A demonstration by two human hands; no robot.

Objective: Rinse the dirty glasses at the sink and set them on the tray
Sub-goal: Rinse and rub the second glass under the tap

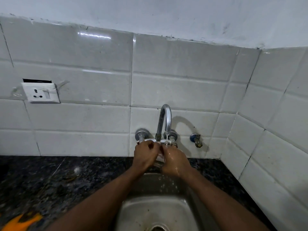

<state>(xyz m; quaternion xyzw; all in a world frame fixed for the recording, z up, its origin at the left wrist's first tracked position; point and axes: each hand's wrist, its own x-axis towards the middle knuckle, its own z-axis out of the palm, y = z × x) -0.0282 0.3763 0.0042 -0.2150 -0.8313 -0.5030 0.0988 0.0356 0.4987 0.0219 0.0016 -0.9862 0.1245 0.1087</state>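
Note:
A clear glass [160, 158] sits between my two hands, held under the chrome tap [165, 119] above the steel sink [143, 212]. A thin stream of water [166, 139] runs from the spout onto the glass and my right hand. My left hand [145, 157] wraps the glass from the left. My right hand [175, 161], wet, grips it from the right. Most of the glass is hidden by my fingers. Drops fall into the basin below. No tray is in view.
A dark speckled granite counter [58, 180] flanks the sink on both sides. An orange-patterned object [21, 220] lies at the counter's near left edge. White tiled walls [83, 80] rise behind and at the right. A wall socket [40, 92] is at the left, a small valve [196, 140] right of the tap.

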